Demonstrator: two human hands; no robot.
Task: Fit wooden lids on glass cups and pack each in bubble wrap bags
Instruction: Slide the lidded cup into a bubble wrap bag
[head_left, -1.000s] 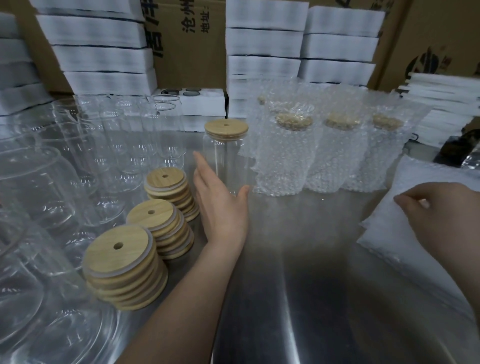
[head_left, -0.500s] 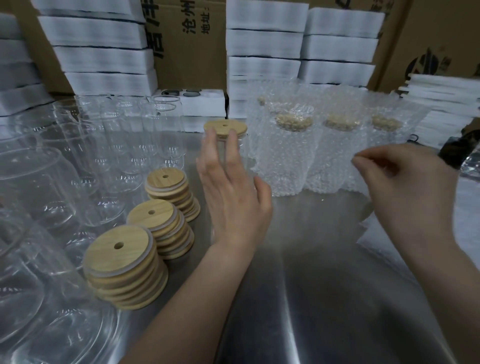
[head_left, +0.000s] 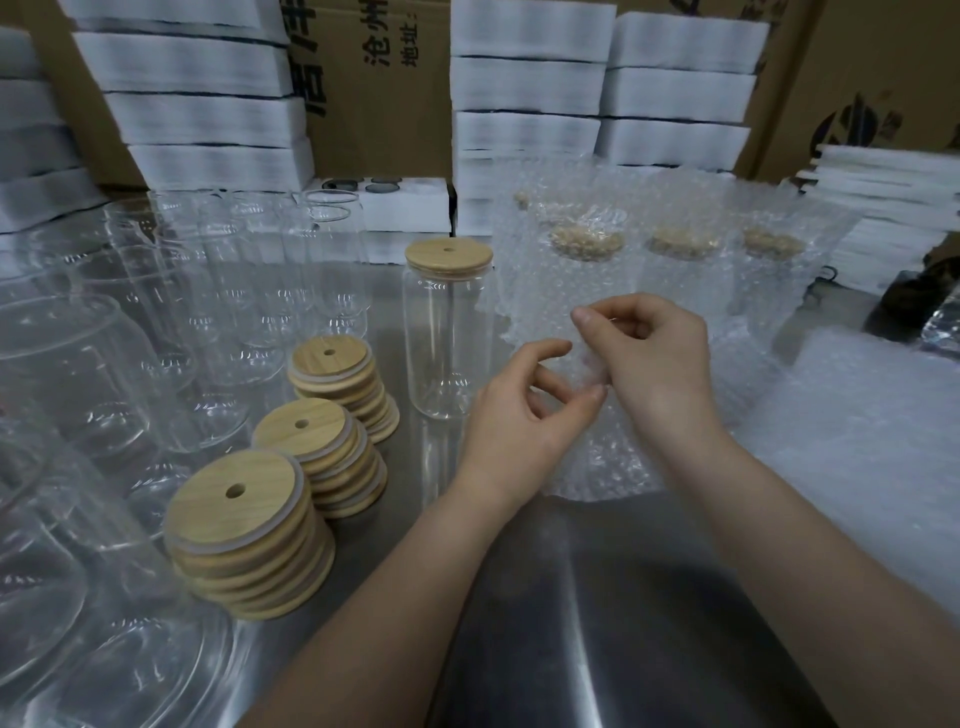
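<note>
With lid stacks (head_left: 306, 426) at nine o'clock and a lidded glass cup (head_left: 448, 338) at eleven, left hand (head_left: 524, 410) and right hand (head_left: 654, 364) pinch a bubble wrap bag (head_left: 597, 462).

The top edge of the bubble wrap bag (head_left: 597, 457) was hidden behind the fingers of the left hand (head_left: 519, 410) and the right hand (head_left: 654, 364) that pinched it, so whether its mouth was parted could not be told. The right hand also covered the lower part of the nearest wrapped cup (head_left: 576, 280), and the lids (head_left: 587, 243) inside the wrapping showed only as tan smears through the bubbles. The glass cups (head_left: 62, 364) ran off the left edge, and the pile of bags (head_left: 857, 441) off the right. A dark thing (head_left: 914, 296) by the right edge was cut off and too dim to name. The print on the cardboard box (head_left: 374, 104) was cut by the top edge.
</note>
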